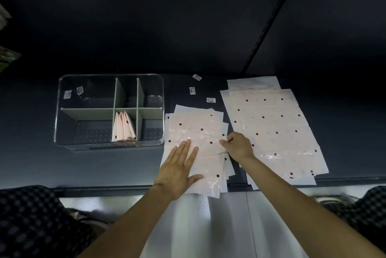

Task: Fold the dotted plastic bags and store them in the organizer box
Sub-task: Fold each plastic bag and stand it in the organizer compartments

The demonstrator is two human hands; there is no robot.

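On the dark table point(129, 165), I'm flattening the top dotted bag point(196, 132) under my open left hand point(177, 171); my right hand point(238, 146), nearer, is pinching its right edge, long axis running away from me.

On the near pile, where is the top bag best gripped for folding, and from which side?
Probably its right edge, from the right: the top bag lies flat, the left hand presses it down, and the right hand already pinches that free edge.
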